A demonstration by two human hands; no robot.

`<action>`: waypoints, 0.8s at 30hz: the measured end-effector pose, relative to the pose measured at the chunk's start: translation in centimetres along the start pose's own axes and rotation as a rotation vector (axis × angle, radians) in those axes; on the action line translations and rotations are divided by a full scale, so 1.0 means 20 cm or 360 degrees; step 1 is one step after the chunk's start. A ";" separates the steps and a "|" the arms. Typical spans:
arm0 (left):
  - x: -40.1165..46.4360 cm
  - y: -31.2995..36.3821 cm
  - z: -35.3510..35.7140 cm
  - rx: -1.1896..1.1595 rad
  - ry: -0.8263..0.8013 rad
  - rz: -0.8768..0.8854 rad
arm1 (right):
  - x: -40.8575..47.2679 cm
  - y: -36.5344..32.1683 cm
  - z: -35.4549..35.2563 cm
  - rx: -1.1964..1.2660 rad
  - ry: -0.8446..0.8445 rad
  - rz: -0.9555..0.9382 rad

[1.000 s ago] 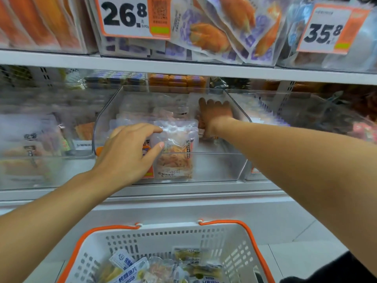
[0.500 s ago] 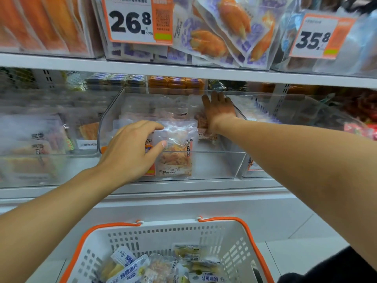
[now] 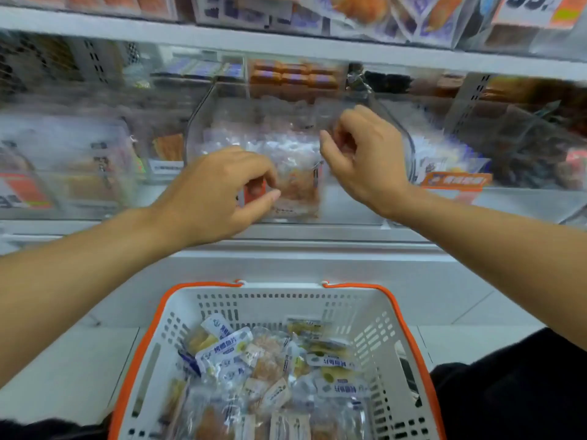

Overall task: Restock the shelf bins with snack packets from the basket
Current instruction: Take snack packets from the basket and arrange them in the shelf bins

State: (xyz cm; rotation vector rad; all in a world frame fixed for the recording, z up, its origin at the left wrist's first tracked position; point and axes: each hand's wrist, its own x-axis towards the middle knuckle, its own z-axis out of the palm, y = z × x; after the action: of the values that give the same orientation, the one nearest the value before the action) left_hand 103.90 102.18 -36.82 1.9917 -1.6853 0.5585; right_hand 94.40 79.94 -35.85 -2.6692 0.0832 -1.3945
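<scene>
Some packets (image 3: 295,173) are already stood in the clear bin (image 3: 203,128), fronted by a left hand (image 3: 219,192) and right hand (image 3: 362,157) seen loosely curled and empty, while many remain in the basket (image 3: 374,312).

White metal shelving (image 3: 286,47) runs across in tiers, perforated back panel (image 3: 95,65) behind. Orange price tags (image 3: 536,11) hang on the upper tier. Pale tiled floor (image 3: 470,341) below, even indoor light, picture blurred.
</scene>
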 end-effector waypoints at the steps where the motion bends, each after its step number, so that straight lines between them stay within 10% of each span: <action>1: -0.07 0.00 -0.01 -0.0010 -0.0259 -0.0028 | -0.11 -0.08 -0.01 0.0185 -0.0071 -0.0101; 6: -0.51 -0.02 0.05 0.0141 -0.2177 -0.0612 | -0.73 -0.39 0.30 0.0444 -0.1940 -0.0078; 9: -0.67 -0.07 0.06 0.0342 -0.2521 -0.0846 | -1.05 -0.55 0.52 0.0275 -0.2687 0.0167; 17: -0.63 -0.08 0.01 0.0081 -0.2160 -0.0880 | -1.49 -0.77 0.80 0.0708 -0.2579 0.0942; 24: -0.59 -0.13 -0.02 0.0112 -0.2019 -0.0876 | -0.89 -0.51 0.57 0.1466 -0.2512 0.1217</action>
State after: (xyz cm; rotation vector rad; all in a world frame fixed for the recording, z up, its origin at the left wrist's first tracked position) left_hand 104.52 112.08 -43.64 2.9294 -1.4601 -1.0703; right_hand 93.37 93.02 -55.31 -1.7979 0.1850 0.8203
